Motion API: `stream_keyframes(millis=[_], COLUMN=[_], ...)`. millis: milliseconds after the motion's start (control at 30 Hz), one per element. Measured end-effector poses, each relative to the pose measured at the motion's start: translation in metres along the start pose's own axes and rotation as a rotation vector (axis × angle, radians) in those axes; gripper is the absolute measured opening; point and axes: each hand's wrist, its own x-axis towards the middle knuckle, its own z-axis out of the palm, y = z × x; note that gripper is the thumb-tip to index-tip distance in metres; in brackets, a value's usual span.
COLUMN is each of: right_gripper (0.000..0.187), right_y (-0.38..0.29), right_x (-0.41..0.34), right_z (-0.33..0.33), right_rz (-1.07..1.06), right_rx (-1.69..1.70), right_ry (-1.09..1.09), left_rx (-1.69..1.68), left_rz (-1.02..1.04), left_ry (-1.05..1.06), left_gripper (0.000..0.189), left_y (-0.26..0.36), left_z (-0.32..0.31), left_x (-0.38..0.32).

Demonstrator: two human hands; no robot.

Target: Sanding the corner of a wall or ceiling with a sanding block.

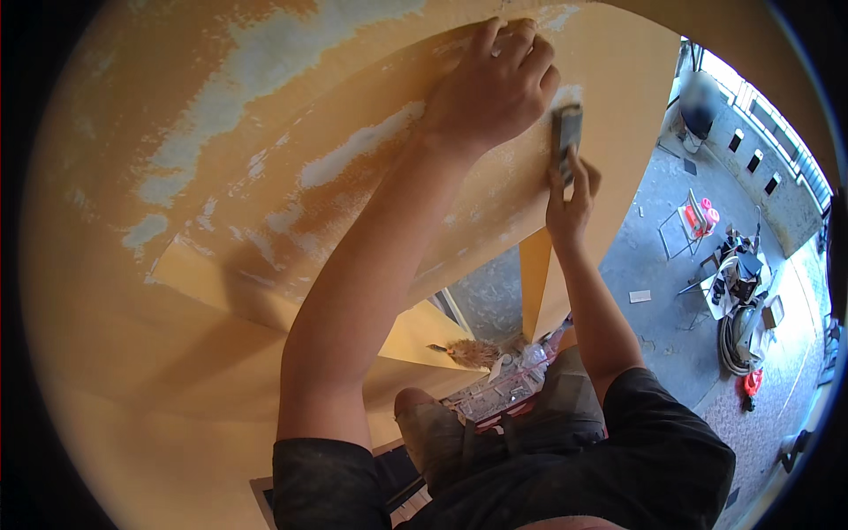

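Observation:
A yellow-orange painted ceiling beam [477,179] with pale, patchy white areas fills the upper left. My left hand [497,83] rests against its surface near the upper edge, fingers bent, and no object shows in it. To the right and a little lower, my right hand [575,189] grips a grey sanding block [567,132], whose face lies against the painted surface. A white scuffed patch shows just above the block. Part of the block is hidden by my fingers.
Below, a feather duster [472,353] lies on a yellow ledge near a littered platform [500,397] by my knees. Far down at right stand a folding chair [692,225] with red-pink items, a white chair [721,291] piled with things, a coiled hose [731,348] and a low wall [788,205].

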Motion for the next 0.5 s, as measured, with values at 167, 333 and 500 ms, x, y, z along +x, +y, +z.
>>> stream_keyframes(millis=[167,333,500], right_gripper=[0.039,0.039,0.04], right_y=[0.011,0.006,0.0], right_x=[-0.003,0.002,0.01], right_z=[0.013,0.005,0.011], right_rz=[-0.079,-0.028,-0.055], right_rx=[-0.02,-0.036,0.008], right_ry=[0.047,0.005,0.034], left_rx=[-0.002,-0.002,-0.044], left_rz=[-0.02,0.022,0.013], left_ry=[-0.031,-0.072,-0.124], left_gripper=[0.009,0.017,0.017], left_y=[-0.002,-0.012,-0.008], left_z=[0.006,-0.007,-0.005], left_x=[-0.007,0.002,-0.001])
